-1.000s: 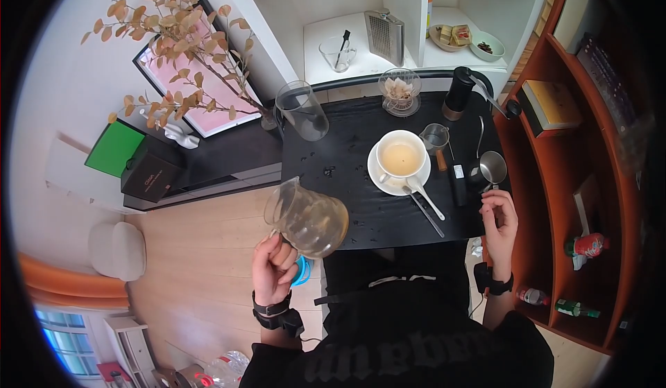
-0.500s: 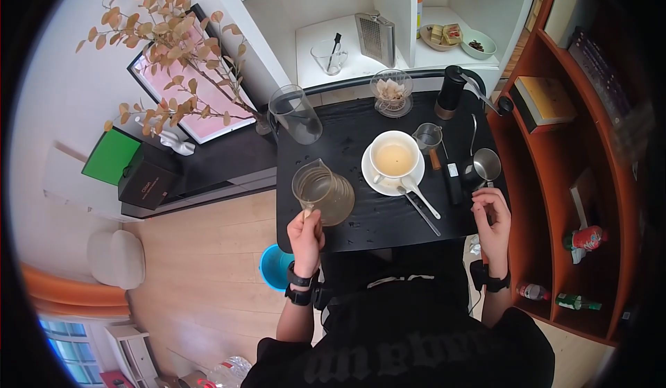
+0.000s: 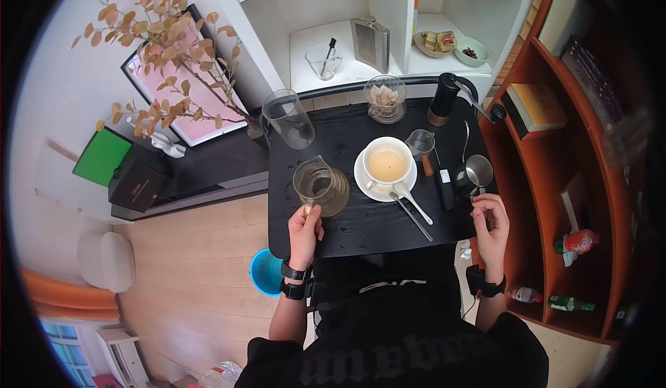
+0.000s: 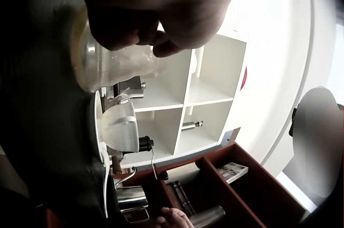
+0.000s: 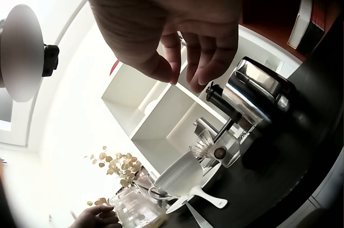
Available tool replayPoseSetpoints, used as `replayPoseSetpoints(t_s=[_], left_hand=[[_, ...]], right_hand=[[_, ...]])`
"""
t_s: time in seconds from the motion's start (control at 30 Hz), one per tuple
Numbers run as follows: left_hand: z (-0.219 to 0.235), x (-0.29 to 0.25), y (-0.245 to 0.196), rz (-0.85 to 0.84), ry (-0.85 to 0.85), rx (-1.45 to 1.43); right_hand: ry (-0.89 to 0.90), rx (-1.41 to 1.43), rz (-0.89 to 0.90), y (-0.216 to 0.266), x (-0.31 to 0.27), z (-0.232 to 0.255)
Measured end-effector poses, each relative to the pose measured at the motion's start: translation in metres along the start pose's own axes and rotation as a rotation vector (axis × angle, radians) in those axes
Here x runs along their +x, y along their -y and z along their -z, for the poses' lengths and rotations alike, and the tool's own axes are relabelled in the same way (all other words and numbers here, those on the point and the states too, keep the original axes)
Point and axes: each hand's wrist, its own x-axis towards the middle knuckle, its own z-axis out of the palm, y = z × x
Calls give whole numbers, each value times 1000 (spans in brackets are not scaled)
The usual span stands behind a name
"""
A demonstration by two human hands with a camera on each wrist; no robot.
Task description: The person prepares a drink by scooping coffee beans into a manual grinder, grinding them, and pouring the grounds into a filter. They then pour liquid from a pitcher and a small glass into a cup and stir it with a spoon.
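My left hand (image 3: 303,235) grips the handle of a ribbed glass pitcher (image 3: 334,192), which stands upright on the black table's left side. In the left wrist view the fingers (image 4: 121,29) curl at the pitcher's handle, partly covering the glass (image 4: 115,69). To its right sits a white cup (image 3: 387,162) of pale, milky liquid on a saucer (image 3: 362,186), with a white spoon (image 3: 414,208) and a thin metal stirrer (image 3: 416,223). My right hand (image 3: 491,225) hangs loosely curled at the table's right edge, holding nothing, near a steel milk jug (image 3: 479,171).
Toward the back stand a tall glass cylinder (image 3: 290,121), a glass dripper with paper filter (image 3: 386,100) and a black hand grinder (image 3: 442,101). A small glass cup with wooden handle (image 3: 420,142) and a black device (image 3: 445,191) lie right. A blue bucket (image 3: 266,273) sits on the floor.
My left hand has brought the tilted pitcher in from beyond the table's left edge and stood it upright on the table. The right hand stays about where it was.
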Motion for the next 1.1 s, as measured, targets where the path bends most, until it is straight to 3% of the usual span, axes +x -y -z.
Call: replayPoseSetpoints(t_s=[0.07,0.3,0.37,0.53,0.63,0.77,0.97,1.1], left_hand=[[6,-3,0,-26,31,10],[27,-33,-1,-203,-281,54],[33,-41,-8,-211,-310,63],[38,-55,-15,-232,-275,-31],[37,-61,-18,-230,-241,-29],[32,-75,-29,-222,-183,-16],[35,-86,-22,-158,-155,-75],[32,-83,-17,-130,-168,-50]], right_hand=[[16,-1,27,3,8,-2],[95,-23,224,44,67,-10],[183,-121,391,70,95,-19],[651,-465,466,112,181,-69],[761,-686,556,77,234,-116],[782,-941,448,40,274,-164],[876,-1010,253,4,285,-185],[761,-962,372,-2,278,-180]])
